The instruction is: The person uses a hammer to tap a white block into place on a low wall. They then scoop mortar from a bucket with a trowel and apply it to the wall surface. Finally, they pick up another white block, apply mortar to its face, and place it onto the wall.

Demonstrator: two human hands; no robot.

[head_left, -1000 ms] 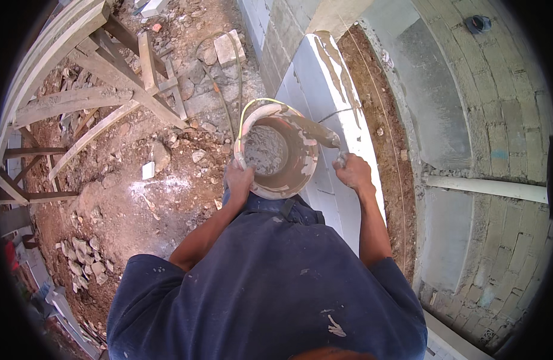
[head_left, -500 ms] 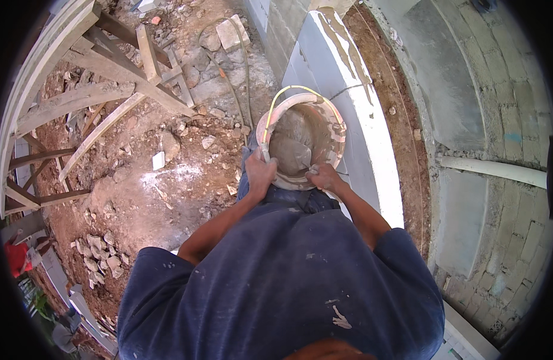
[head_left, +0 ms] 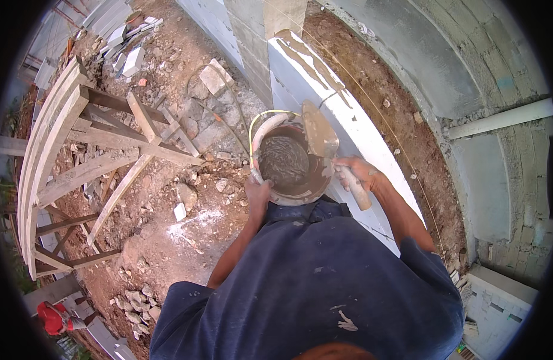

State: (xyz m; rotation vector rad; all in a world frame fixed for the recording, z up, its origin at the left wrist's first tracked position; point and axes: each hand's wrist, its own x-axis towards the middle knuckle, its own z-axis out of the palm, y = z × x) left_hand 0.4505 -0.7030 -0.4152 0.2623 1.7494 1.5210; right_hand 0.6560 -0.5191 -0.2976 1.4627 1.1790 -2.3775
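Observation:
My left hand (head_left: 258,192) is closed on the near left rim of a mortar-smeared bucket (head_left: 269,125), beside the lower end of its yellow handle (head_left: 275,111). Wet grey mortar (head_left: 282,161) lies inside the bucket. In my right hand (head_left: 361,172) is the pale handle of a trowel. The trowel's blade (head_left: 318,131), coated with mortar, is raised over the bucket's right rim and points away from me. Just right of the bucket runs a low wall of pale blocks (head_left: 381,147), with strips of mortar (head_left: 312,63) along the far part of its white top.
A wooden frame (head_left: 123,137) stands on the rubble ground at left. A hose (head_left: 228,129) lies near a stone block (head_left: 216,77). Beyond the low wall are a dirt trench (head_left: 348,45), a taut string and a block wall (head_left: 504,198). Someone in red (head_left: 51,318) is at lower left.
The trowel has come up out of the bucket, and my right hand has shifted right with it. My left hand still grips the bucket. The whole view has turned.

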